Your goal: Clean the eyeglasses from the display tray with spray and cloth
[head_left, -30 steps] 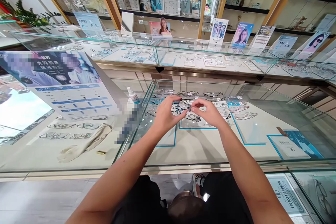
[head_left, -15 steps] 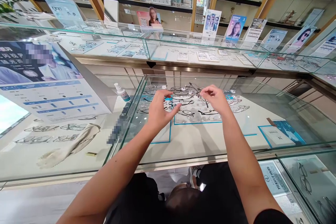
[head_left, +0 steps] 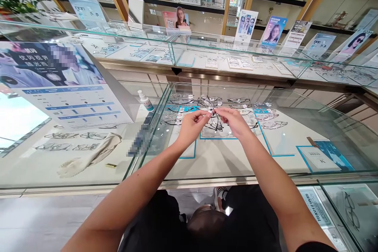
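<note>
Both my hands meet over the glass counter, pinching a thin pair of eyeglasses (head_left: pixel 211 103) between them. My left hand (head_left: pixel 193 125) has its thumb and fingers closed at the near left of the frame. From the other side my right hand (head_left: pixel 233 120) grips it with closed fingertips. The temples stick up and down, partly mixed with the background, so their exact fold is hard to see. Below the hands, under the glass, lie rows of eyeglasses (head_left: pixel 274 125) on white sheets with blue borders.
A large standing sign (head_left: pixel 76 94) is at the left. Near it are a spray bottle (head_left: pixel 145 100), a beige cloth (head_left: pixel 91 156) and a small yellowish piece (head_left: pixel 111 165). A booklet (head_left: pixel 320 158) lies right of the displayed glasses. Another glass showcase (head_left: pixel 141 49) runs along the back.
My right hand has brought the eyeglasses left and toward me. My left hand, open before, has moved right and closed on them. The view has shifted slightly left.
</note>
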The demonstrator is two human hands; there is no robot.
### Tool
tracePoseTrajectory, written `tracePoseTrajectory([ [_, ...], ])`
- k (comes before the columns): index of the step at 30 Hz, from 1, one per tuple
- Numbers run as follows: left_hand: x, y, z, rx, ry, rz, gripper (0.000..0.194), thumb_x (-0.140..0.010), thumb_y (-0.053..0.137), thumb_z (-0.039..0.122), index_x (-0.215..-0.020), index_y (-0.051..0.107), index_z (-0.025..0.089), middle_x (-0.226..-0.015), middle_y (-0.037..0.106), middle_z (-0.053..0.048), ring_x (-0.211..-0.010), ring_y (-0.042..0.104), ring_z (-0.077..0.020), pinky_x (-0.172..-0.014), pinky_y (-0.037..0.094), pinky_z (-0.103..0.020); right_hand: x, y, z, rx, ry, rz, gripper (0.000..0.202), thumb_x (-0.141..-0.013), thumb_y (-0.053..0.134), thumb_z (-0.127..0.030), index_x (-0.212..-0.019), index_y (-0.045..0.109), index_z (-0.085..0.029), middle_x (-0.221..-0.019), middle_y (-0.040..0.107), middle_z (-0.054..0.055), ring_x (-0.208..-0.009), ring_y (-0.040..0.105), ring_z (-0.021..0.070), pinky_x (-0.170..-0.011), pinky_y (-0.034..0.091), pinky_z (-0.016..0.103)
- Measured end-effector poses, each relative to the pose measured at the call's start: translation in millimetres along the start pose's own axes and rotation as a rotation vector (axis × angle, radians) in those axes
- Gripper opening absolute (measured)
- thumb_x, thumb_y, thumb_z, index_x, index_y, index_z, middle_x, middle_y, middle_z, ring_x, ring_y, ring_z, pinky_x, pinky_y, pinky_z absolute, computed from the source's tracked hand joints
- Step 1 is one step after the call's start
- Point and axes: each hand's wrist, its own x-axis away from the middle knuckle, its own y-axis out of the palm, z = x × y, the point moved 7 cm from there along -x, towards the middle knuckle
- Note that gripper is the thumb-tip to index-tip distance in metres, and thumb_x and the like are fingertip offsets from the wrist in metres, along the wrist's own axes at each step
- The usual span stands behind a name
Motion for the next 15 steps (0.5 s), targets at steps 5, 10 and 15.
tracePoseTrajectory([
  [5, -6, -4.0, -10, 0.045, -0.064, 0.014, 0.042, -0.086, 0.079, 0.062, -0.086, 0.081, 0.021, -0.060, 0.046, 0.002, -0.059, 0.036, -0.0131, -0.059, 0.025, -0.030, 8, 11, -7, 0.083, -0.032, -0.060, 0.037, -0.078, 0.081, -0.050, -0.103, 0.087, -0.023, -0.093, 0.075, 0.003, -0.081, 0.053, 0.0169, -0.077, 0.043, 0.032],
  [10, -11, -11.7, -18, 0.036, -0.100, 0.049, 0.036, -0.084, 0.082, 0.057, -0.085, 0.081, 0.021, -0.056, 0.043, 0.004, -0.055, 0.033, -0.0114, -0.056, 0.021, -0.029, 17, 24, -11, 0.152, -0.080, -0.146, 0.043, -0.085, 0.079, -0.048, -0.119, 0.085, -0.023, -0.084, 0.065, 0.000, -0.081, 0.052, 0.0176, -0.080, 0.044, 0.034],
  [15, -16, -19.0, -23, 0.029, -0.140, 0.070, 0.033, -0.081, 0.083, 0.053, -0.084, 0.080, 0.020, -0.056, 0.044, 0.005, -0.053, 0.031, -0.0102, -0.054, 0.020, -0.028, 22, 40, -6, 0.268, -0.168, -0.245, 0.057, -0.091, 0.076, -0.047, -0.142, 0.074, -0.023, -0.077, 0.052, -0.005, -0.071, 0.043, 0.0150, -0.074, 0.042, 0.033],
])
